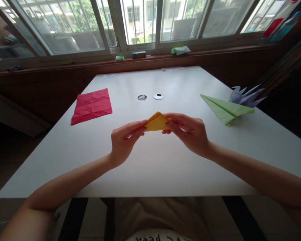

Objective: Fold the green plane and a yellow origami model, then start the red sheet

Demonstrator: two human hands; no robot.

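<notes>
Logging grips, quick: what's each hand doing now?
Left hand: closed, pinching the yellow folded paper.
Right hand: closed, pinching the same paper's other side.

The folded paper (156,124) is yellow, the sheet (92,105) red, the paper plane (227,108) green.

A pale top (163,233) bears dark lettering (145,238); the brown cloth (158,214) is perhaps trousers.

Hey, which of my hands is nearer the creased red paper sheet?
Left. The left hand is to the right of the red paper sheet and nearer your body, not touching it; the right hand is farther right, across the folded yellow paper.
</notes>
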